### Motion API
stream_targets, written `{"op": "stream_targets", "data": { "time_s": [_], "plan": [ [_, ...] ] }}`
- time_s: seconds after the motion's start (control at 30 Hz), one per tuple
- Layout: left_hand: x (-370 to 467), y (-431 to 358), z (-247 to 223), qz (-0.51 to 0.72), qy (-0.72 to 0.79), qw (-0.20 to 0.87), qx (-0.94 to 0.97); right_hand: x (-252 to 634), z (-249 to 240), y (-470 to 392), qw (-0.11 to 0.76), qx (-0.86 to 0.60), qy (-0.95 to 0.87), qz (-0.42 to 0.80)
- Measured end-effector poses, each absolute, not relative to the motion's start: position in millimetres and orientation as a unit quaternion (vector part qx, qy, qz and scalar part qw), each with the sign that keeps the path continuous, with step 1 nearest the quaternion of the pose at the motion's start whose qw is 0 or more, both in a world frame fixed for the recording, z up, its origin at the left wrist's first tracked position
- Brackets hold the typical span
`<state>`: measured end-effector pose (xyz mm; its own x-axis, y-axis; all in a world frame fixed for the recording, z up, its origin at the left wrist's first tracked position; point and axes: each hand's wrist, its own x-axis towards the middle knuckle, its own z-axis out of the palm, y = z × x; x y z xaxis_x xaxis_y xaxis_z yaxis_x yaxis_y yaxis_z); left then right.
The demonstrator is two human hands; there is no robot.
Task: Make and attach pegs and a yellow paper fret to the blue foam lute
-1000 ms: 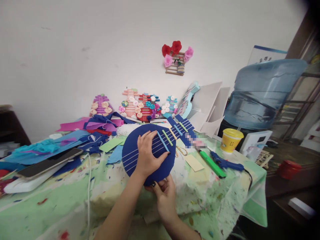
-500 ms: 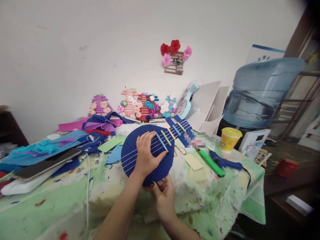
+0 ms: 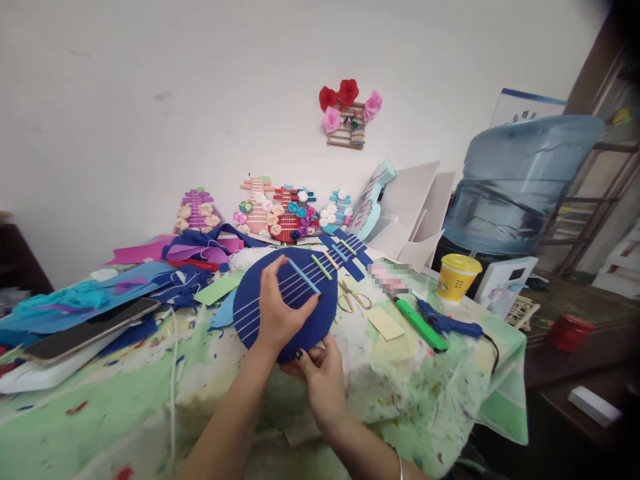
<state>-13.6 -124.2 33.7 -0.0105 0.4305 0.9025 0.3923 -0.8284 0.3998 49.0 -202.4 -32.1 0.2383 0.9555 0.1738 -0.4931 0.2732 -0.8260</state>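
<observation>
1. Under the left hand (image 3: 278, 316) is the dark blue lute (image 3: 324, 312), its round body near and its neck running away to the right.
2. Across that body, the left thumb and forefinger clamp a blue strip (image 3: 304, 276) by its two ends.
3. Below and right of the left hand, the right hand (image 3: 324, 381) grips the lute's lower edge, thumb on the face. A bracelet (image 3: 400, 463) circles its wrist.
4. Ahead and right of the left hand, four more strips (image 3: 321, 267) cross the lute.
5. Beyond the right hand lie gold scissors (image 3: 353, 295), just beside the lute, then a pale yellow card (image 3: 386, 323).
6. Farther right of it are a green knife (image 3: 421, 325), a blue glue gun (image 3: 447, 321) and a yellow cup (image 3: 454, 287).
7. Left of the left hand are green paper (image 3: 217, 288), a white cable (image 3: 174, 380) and, farther off, a phone (image 3: 95, 328).
8. Well beyond both hands, small lutes (image 3: 287, 213) stand in a row; flowers (image 3: 349, 92) hang above them.
</observation>
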Motion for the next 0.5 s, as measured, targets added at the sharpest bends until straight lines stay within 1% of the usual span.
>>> {"op": "stream_targets", "data": {
  "time_s": [0.1, 0.2, 0.27, 0.33, 0.37, 0.4, 0.47, 0.5],
  "plan": [
    [-20.0, -115.8, 35.9, 0.700, 0.249, 0.083, 0.664, 54.7, -13.1, -181.5, 0.688, -0.340, -0.359, 0.531],
    [-23.9, -111.5, 38.0, 0.706, 0.211, 0.196, 0.647, 62.0, 2.8, -152.0, 0.622, -0.360, -0.391, 0.575],
    [-25.2, -110.8, 37.2, 0.698, 0.205, 0.267, 0.632, 69.2, 9.4, -132.1, 0.566, -0.371, -0.422, 0.603],
    [-26.2, -110.2, 34.0, 0.682, 0.213, 0.328, 0.618, 80.6, 13.9, -115.1, 0.470, -0.419, -0.494, 0.599],
    [-27.0, -109.3, 31.7, 0.672, 0.219, 0.353, 0.613, 88.4, 16.0, -108.2, 0.417, -0.477, -0.536, 0.558],
    [-27.9, -108.0, 29.1, 0.663, 0.225, 0.372, 0.609, 97.5, 18.3, -102.4, 0.372, -0.551, -0.576, 0.476],
    [-30.7, -104.1, 24.0, 0.653, 0.231, 0.393, 0.605, 119.4, 22.9, -94.0, 0.322, -0.682, -0.618, 0.222],
    [-32.4, -101.7, 21.7, 0.651, 0.230, 0.397, 0.604, 131.4, 24.7, -91.2, 0.317, -0.709, -0.607, 0.167]
  ]
}}
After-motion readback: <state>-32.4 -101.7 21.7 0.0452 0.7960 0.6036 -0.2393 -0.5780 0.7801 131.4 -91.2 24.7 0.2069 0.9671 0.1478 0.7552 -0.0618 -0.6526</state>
